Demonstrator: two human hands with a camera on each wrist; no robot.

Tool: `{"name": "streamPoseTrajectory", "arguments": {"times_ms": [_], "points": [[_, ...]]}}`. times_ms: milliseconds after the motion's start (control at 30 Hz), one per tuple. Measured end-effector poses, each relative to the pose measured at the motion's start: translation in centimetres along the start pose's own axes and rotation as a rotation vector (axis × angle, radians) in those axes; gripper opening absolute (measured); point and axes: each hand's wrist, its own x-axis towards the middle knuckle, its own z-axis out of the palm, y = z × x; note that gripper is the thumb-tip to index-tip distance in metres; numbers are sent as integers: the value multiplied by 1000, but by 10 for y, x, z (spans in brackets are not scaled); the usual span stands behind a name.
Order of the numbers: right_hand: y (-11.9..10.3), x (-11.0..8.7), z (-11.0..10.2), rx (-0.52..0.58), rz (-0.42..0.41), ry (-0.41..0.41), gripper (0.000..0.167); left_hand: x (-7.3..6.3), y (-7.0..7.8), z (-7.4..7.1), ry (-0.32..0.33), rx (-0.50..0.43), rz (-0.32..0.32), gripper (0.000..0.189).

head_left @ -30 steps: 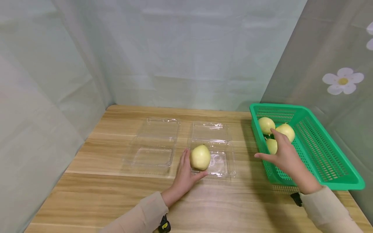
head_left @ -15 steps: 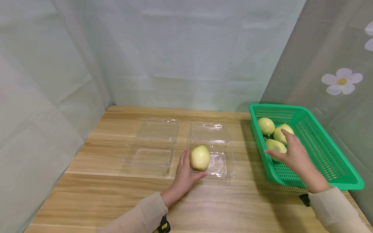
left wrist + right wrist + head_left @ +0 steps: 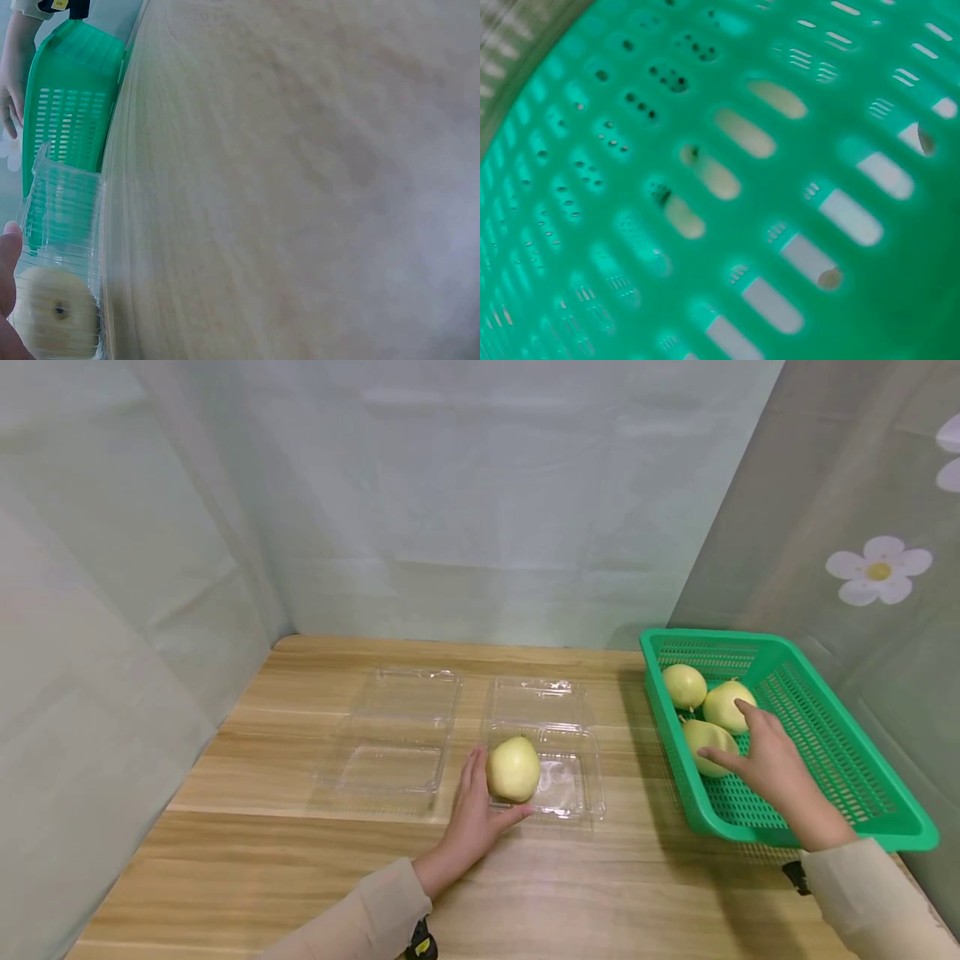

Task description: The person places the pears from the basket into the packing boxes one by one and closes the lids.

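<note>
1. Right hand point(image 3: 780, 768) is spread wide, holds nothing, over near fruit point(image 3: 708, 735) in green basket point(image 3: 701, 814), right.
2. Left hand point(image 3: 472, 817) lies relaxed, fingers extended, beside lone fruit point(image 3: 513, 769) in right clear box point(image 3: 561, 778).

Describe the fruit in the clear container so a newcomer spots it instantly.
On the wooden table, find the clear container nearer the green basket. In it, beside the left hand, sits a pale yellow-green fruit, the only one outside the basket.

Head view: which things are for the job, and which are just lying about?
Probably job things: left hand, right hand, fruit in clear container, other clear container, green basket, its three fruits.

Just around: wooden table, pale backdrop, flower-print cloth.
</note>
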Motion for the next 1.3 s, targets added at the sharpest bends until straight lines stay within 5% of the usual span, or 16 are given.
{"name": "streamPoseTrajectory", "arguments": {"times_ms": [733,1300], "points": [[21,13,11,-16,21,-94,101,0,-1,1,2,14,18,107],[23,21,19,-39,-7,-100,89,0,1,-1,-17,-8,-1,108]]}}
